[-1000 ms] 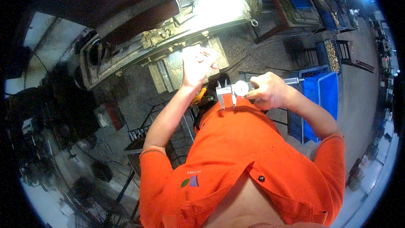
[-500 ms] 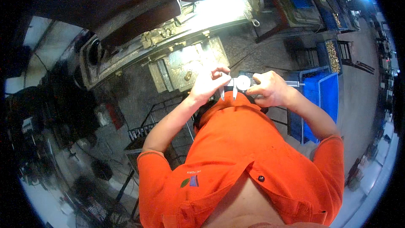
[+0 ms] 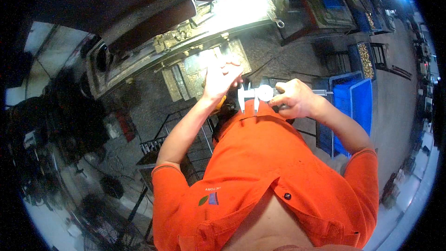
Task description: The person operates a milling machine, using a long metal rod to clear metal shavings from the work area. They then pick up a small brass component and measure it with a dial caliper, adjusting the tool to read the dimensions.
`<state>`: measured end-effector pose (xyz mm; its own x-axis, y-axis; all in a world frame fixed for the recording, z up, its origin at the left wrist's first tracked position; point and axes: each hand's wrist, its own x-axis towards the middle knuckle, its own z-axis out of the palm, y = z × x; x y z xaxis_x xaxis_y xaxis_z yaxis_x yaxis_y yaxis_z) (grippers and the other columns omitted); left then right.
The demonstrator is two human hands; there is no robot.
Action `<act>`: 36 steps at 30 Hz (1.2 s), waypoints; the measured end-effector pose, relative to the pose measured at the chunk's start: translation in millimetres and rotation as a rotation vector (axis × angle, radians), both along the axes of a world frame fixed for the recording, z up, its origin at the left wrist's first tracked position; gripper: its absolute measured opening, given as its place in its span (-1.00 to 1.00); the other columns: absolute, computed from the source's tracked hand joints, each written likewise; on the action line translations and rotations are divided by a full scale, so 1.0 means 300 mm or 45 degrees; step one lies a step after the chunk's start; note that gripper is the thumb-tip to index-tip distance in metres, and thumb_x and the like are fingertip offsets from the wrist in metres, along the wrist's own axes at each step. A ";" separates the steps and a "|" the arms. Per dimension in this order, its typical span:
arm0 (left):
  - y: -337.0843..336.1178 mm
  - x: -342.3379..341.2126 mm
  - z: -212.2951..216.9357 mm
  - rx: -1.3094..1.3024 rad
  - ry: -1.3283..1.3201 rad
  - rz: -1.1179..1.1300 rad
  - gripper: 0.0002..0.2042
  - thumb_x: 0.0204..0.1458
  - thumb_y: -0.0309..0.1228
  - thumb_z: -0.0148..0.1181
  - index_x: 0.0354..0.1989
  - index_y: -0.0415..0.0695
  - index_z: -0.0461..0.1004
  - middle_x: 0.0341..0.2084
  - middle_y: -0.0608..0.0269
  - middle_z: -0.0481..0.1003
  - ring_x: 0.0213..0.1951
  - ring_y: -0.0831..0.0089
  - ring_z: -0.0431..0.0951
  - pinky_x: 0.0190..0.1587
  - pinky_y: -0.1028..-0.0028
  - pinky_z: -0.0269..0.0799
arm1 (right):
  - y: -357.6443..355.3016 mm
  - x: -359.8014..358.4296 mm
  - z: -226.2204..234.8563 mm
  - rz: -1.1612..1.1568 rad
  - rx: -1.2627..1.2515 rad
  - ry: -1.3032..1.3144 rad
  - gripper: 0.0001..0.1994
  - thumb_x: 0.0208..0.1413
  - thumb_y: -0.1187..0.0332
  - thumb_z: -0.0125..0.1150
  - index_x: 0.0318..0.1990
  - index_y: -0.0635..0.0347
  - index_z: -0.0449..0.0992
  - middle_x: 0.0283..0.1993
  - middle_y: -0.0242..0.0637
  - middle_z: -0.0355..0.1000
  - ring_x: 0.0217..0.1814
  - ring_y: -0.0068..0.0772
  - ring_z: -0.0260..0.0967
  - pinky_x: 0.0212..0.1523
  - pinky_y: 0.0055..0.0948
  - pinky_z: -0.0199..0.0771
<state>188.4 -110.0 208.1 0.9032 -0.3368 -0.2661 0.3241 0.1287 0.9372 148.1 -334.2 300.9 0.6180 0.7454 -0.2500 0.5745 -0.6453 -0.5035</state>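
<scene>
Near the chest, a dial caliper is gripped by the right hand — the left hand, fingers spread and empty, is best kept clear while the dial is read squarely.

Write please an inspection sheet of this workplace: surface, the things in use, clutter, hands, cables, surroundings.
Surface: grimy metal machine bed, brightly lit at the top.
Things in use: dial caliper, jaws pointing down, above the orange shirt.
Clutter: blue bins at right; a tray of brass parts beyond them.
Hands: right hand grips the caliper; left hand is raised beside it, fingers spread, contact unclear.
Cables: nothing seen for certain.
Surroundings: dark workshop floor, metal rack below the left arm.
</scene>
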 end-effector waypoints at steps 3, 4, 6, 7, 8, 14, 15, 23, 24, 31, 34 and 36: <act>0.005 -0.014 0.013 -0.037 -0.094 -0.161 -0.70 -0.14 -0.52 0.18 -0.17 -0.26 0.35 -0.64 0.31 0.46 -0.54 0.63 0.44 -0.45 0.63 0.36 | -0.002 0.004 -0.001 -0.022 -0.006 0.006 -0.74 -0.37 0.29 0.16 -0.38 -0.07 0.54 -0.51 -0.19 0.28 -0.46 -0.15 0.34 -0.45 -0.24 0.34; 0.004 -0.021 0.031 -0.016 -0.102 -0.232 -0.68 -0.14 -0.53 0.18 -0.15 -0.25 0.34 -0.63 0.31 0.46 -0.52 0.63 0.44 -0.43 0.63 0.36 | 0.000 0.005 -0.003 -0.017 -0.009 0.011 -0.75 -0.36 0.29 0.16 -0.38 -0.07 0.54 -0.51 -0.19 0.28 -0.46 -0.15 0.34 -0.44 -0.24 0.34; -0.003 -0.026 0.030 0.037 -0.145 -0.388 -0.66 -0.14 -0.51 0.17 -0.13 -0.22 0.35 -0.63 0.31 0.47 -0.51 0.64 0.43 -0.41 0.63 0.36 | 0.003 0.003 -0.005 0.008 -0.023 0.022 -0.75 -0.36 0.29 0.16 -0.38 -0.07 0.54 -0.51 -0.19 0.28 -0.46 -0.14 0.34 -0.44 -0.24 0.35; -0.006 -0.029 0.022 0.084 -0.162 -0.392 -0.68 -0.14 -0.50 0.16 -0.15 -0.22 0.37 -0.63 0.30 0.47 -0.52 0.64 0.43 -0.42 0.63 0.36 | 0.004 0.001 -0.008 0.026 -0.032 0.030 -0.75 -0.36 0.30 0.15 -0.38 -0.07 0.54 -0.50 -0.19 0.28 -0.46 -0.14 0.34 -0.44 -0.24 0.35; -0.009 -0.028 0.016 0.130 -0.179 -0.398 -0.70 -0.15 -0.49 0.16 -0.18 -0.22 0.38 -0.63 0.29 0.48 -0.52 0.64 0.43 -0.43 0.62 0.36 | 0.005 0.002 -0.009 0.041 -0.042 0.038 -0.75 -0.36 0.30 0.15 -0.38 -0.07 0.54 -0.50 -0.19 0.29 -0.46 -0.14 0.34 -0.44 -0.24 0.35; 0.012 0.007 -0.081 -0.010 -0.153 0.101 -0.81 -0.04 -0.54 0.05 -0.23 -0.30 0.41 -0.59 0.24 0.49 -0.49 0.60 0.48 -0.36 0.61 0.40 | 0.005 -0.001 0.001 -0.027 -0.002 0.084 -0.74 -0.36 0.30 0.15 -0.36 -0.08 0.55 -0.49 -0.17 0.29 -0.46 -0.12 0.33 -0.44 -0.23 0.33; 0.021 0.000 -0.094 0.015 -0.119 0.070 -0.80 -0.04 -0.54 0.05 -0.21 -0.30 0.39 -0.57 0.22 0.50 -0.48 0.59 0.48 -0.35 0.61 0.40 | 0.003 0.000 0.005 -0.050 0.005 0.079 -0.74 -0.37 0.30 0.15 -0.37 -0.08 0.55 -0.50 -0.17 0.29 -0.46 -0.12 0.33 -0.44 -0.23 0.33; 0.029 -0.147 -0.107 -0.644 0.508 -0.222 -0.61 0.14 -0.14 -0.20 -0.06 -0.21 0.29 -0.30 0.04 0.48 -0.31 0.24 0.52 -0.23 0.28 0.46 | -0.014 0.002 -0.010 -0.089 0.106 0.029 -0.72 -0.40 0.33 0.14 -0.37 -0.09 0.54 -0.53 -0.20 0.27 -0.48 -0.14 0.32 -0.49 -0.25 0.31; 0.008 -0.172 -0.063 -0.836 0.668 -0.211 -0.58 0.14 -0.10 -0.23 -0.07 -0.21 0.30 -0.33 0.06 0.48 -0.34 0.25 0.52 -0.29 0.34 0.46 | -0.014 0.003 -0.010 -0.087 0.136 0.020 -0.72 -0.40 0.33 0.13 -0.38 -0.08 0.54 -0.54 -0.20 0.25 -0.49 -0.14 0.31 -0.51 -0.25 0.30; -0.040 -0.207 0.013 -1.348 0.847 -0.337 -0.37 0.10 0.12 -0.50 0.07 -0.18 0.16 -0.28 -0.13 0.43 -0.28 0.10 0.48 -0.22 0.20 0.41 | -0.023 -0.001 -0.010 -0.065 0.324 -0.005 -0.65 -0.47 0.38 0.13 -0.34 -0.07 0.52 -0.57 -0.22 0.19 -0.56 -0.14 0.24 -0.58 -0.26 0.22; -0.034 -0.198 0.041 -1.310 0.766 -0.335 -0.36 0.09 0.13 -0.47 0.11 -0.16 0.12 -0.25 -0.12 0.41 -0.28 0.09 0.47 -0.20 0.19 0.39 | -0.026 -0.007 -0.006 -0.065 0.357 -0.054 -0.60 -0.49 0.38 0.13 -0.30 -0.07 0.51 -0.56 -0.22 0.19 -0.57 -0.14 0.23 -0.60 -0.27 0.21; -0.043 -0.208 0.049 -1.389 0.826 -0.320 -0.38 0.10 0.11 -0.46 0.12 -0.17 0.10 -0.26 -0.12 0.41 -0.27 0.08 0.46 -0.19 0.18 0.38 | -0.033 -0.012 -0.009 -0.081 0.400 -0.081 -0.58 -0.50 0.39 0.13 -0.28 -0.07 0.50 -0.55 -0.22 0.19 -0.57 -0.14 0.23 -0.60 -0.27 0.20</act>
